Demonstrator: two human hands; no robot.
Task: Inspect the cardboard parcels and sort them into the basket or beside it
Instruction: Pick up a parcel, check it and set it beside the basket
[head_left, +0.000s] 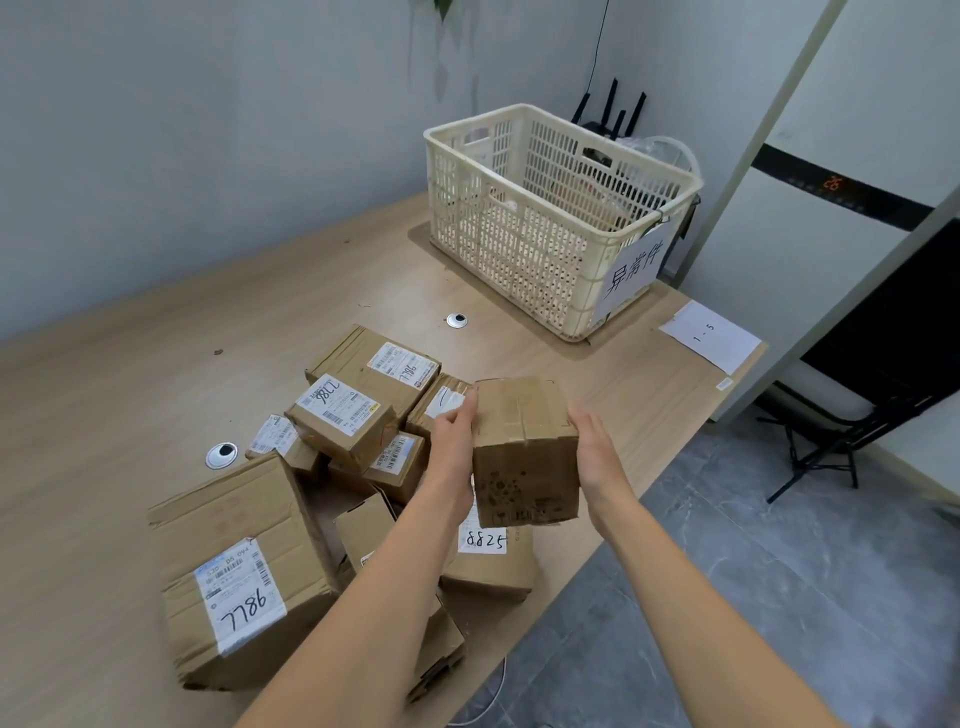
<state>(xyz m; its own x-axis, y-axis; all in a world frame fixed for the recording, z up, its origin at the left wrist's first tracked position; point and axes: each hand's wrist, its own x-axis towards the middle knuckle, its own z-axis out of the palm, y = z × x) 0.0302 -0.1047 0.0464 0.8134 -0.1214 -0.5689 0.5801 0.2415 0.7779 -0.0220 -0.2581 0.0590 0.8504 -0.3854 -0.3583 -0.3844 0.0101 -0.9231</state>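
Observation:
I hold a small brown cardboard parcel (524, 452) lifted above the table's right part, with no label on the faces I see. My left hand (453, 441) grips its left side, fingers curved round the far upper corner. My right hand (596, 449) presses flat against its right side with straight fingers. A cream plastic basket (644, 236) with a handwritten paper sign stands at the table's far right; I cannot tell what lies in it. Several labelled parcels are piled under and left of my arms, among them a big box marked 7786 (244, 577) and one marked 8825 (488, 564).
The wooden table (171, 332) has two round cable holes, one in the middle (456, 320) and one nearer on the left (222, 455). A white sheet marked 1-5 (710, 336) lies at the right edge beside the basket. Grey floor and a black stand lie to the right.

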